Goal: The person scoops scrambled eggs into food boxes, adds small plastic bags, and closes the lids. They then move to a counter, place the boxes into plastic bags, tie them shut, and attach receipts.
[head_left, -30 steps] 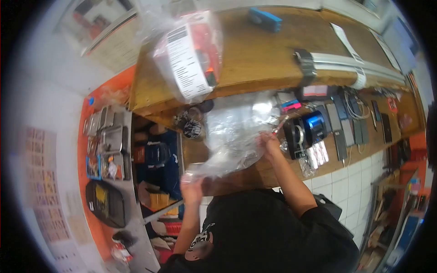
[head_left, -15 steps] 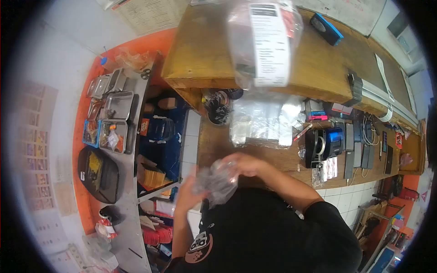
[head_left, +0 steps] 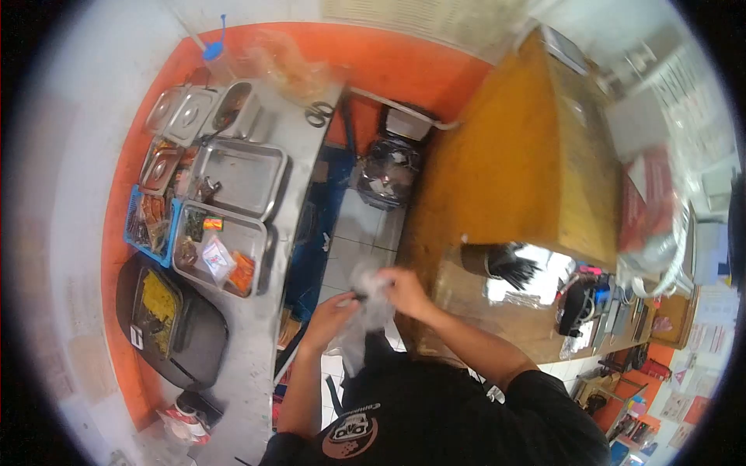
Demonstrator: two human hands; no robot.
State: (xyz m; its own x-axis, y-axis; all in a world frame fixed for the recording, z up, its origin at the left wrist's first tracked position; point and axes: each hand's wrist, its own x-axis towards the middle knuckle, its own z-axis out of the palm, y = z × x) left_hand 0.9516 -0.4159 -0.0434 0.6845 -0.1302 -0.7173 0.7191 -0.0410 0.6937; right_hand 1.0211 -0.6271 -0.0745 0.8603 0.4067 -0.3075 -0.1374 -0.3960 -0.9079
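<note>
In front of my body a clear plastic bag (head_left: 353, 342) hangs from my two hands, crumpled at the top and blurred by movement. My right hand (head_left: 406, 293) pinches its upper part between thumb and fingers. At the bag's other side, my left hand (head_left: 330, 322) is closed on it, with a small dark spot at the fingertips. To the left, on a steel counter, lies a metal tray (head_left: 186, 268) with packets in it. A second metal tray (head_left: 268, 167) sits just behind.
Scissors (head_left: 318, 114) lie at the counter's far end. A blue basket (head_left: 172, 247) and a black rice cooker (head_left: 210, 353) with yellow rice stand at left. A bin (head_left: 388, 175) is on the floor beyond. A wooden shelf unit (head_left: 497, 171) rises on the right.
My view has turned left, so the counter shows larger and the shelf has shifted right. The plastic bag, bunched between my hands before, now hangs down longer.
</note>
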